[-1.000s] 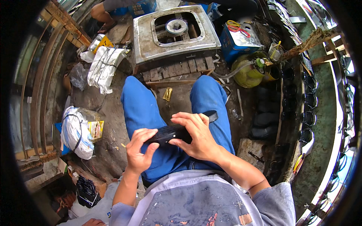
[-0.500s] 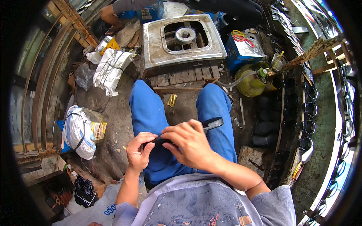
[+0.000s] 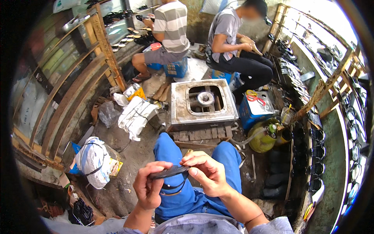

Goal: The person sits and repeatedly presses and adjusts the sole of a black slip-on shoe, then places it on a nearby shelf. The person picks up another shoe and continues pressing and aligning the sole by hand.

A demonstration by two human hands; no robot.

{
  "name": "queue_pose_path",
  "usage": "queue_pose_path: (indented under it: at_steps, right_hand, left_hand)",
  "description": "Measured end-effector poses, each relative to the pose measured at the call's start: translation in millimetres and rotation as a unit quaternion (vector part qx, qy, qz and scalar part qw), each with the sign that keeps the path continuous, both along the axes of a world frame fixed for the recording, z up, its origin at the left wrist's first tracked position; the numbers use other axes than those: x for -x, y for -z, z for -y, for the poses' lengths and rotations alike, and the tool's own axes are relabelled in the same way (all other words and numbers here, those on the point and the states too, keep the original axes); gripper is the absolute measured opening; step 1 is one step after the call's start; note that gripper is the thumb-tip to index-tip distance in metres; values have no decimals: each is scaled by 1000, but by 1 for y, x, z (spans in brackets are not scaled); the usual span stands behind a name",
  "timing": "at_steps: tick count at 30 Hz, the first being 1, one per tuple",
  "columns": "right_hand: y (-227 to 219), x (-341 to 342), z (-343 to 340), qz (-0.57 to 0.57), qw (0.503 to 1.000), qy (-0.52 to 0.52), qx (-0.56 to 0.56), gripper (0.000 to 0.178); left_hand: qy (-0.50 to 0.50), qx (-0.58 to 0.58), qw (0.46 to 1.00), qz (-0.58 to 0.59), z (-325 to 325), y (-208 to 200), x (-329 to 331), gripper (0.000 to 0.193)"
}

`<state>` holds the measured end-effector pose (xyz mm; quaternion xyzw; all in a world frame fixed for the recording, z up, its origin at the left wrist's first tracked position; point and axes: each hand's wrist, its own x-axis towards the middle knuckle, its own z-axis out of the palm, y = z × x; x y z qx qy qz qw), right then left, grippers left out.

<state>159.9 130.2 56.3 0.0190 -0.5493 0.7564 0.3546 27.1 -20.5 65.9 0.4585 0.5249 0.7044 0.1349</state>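
Observation:
Above my lap I hold a black sandal (image 3: 168,172) between both hands, its flat sole tilted and seen nearly edge-on. My left hand (image 3: 147,186) grips one end, the thumb below and the fingers over the top. At the other end my right hand (image 3: 209,175) pinches the edge between thumb and fingertips. A thin dark strap (image 3: 173,192) loops down beneath the sole, in front of my blue trousers.
Ahead stands a metal stove-like box (image 3: 180,102) on wooden slats. Right of it are a blue box (image 3: 248,113) with scissors (image 3: 256,100) and a yellow-green gas cylinder (image 3: 261,136). White bundles (image 3: 92,158) lie left. Two people (image 3: 171,29) sit beyond; sandal racks (image 3: 311,156) line the right.
The view has tilted up, bringing two seated people into sight. The sandal has turned: its strap end pointed right over my knee before, and now a strap hangs below. My right hand moved to its edge.

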Motion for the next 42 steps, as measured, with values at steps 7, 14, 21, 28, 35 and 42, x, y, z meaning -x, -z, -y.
queue_pose_path:
  at_steps: [7, 14, 21, 28, 35, 42]
  right_hand:
    - [34, 1, 4, -50, 988, 29, 146, 17]
    - [19, -6, -5, -5, 997, 59, 49, 16]
    - [5, -23, -16, 99, 974, 143, -145, 14]
    - [33, -52, -65, -203, 961, 128, 135, 12]
    - [50, -58, -72, -139, 976, 152, 67, 17]
    - [58, -67, -70, -111, 979, 138, 96, 20]
  left_hand:
    - [-11, 121, 993, -5, -11, 4, -15, 24]
    - [-53, 159, 984, -63, -18, 5, -22, 19]
    - [13, 222, 970, -101, -29, 8, -25, 34]
    - [66, 150, 959, 233, -5, 47, -18, 75]
    - [-15, 72, 993, 94, -5, 75, -23, 38]
    - [-38, 87, 995, 34, -3, 58, -22, 35]
